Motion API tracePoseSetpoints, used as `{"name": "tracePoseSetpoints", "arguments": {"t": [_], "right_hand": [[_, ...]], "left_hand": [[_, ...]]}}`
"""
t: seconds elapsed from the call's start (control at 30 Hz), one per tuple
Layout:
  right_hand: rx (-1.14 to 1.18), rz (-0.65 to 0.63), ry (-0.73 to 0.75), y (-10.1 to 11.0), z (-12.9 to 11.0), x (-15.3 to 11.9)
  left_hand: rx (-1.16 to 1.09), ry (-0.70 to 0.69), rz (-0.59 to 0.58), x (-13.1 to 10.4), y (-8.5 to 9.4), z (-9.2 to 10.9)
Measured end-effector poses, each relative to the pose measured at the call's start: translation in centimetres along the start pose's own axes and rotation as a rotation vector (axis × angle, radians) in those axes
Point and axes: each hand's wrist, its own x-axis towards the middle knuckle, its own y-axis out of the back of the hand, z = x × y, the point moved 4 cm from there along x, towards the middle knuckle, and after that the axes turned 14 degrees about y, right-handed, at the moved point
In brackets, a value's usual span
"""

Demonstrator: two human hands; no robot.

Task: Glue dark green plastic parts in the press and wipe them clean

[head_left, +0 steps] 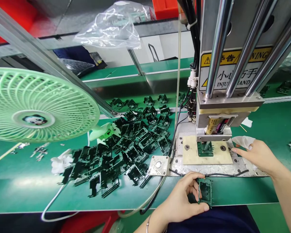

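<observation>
My left hand [181, 200] grips a dark green plastic frame part [205, 191] at the front edge of the green table, just below the press base. My right hand [257, 154] rests on the metal base plate [203, 169] to the right of the cream fixture block [218, 154], fingers together and pointing left, holding nothing that I can see. Another green part [204, 149] sits in the fixture, under the lowered press head [214, 127].
A heap of several dark plastic parts [126, 149] covers the table left of the press. A light green fan [36, 105] stands at far left. Press columns with a yellow warning label [232, 69] rise at right. Cables and a hose [157, 191] run beside the base. White cloth scraps [243, 141] lie around.
</observation>
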Motion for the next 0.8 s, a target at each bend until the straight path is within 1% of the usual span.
{"name": "tracePoseSetpoints", "arguments": {"t": [0.07, 0.27, 0.6, 0.8], "right_hand": [[-0.004, 0.000, -0.004, 0.02, -0.02, -0.02], [0.006, 0.024, 0.058, 0.22, -0.38, -0.06], [-0.011, 0.025, 0.023, 0.25, -0.42, -0.05], [0.007, 0.017, 0.056, 0.28, -0.62, 0.02]], "left_hand": [[0.000, -0.008, 0.002, -0.01, 0.02, -0.01], [-0.011, -0.002, 0.003, 0.03, 0.03, 0.13], [0.000, -0.005, 0.002, -0.02, -0.01, 0.31], [-0.007, 0.016, 0.003, -0.09, -0.06, 0.26]]}}
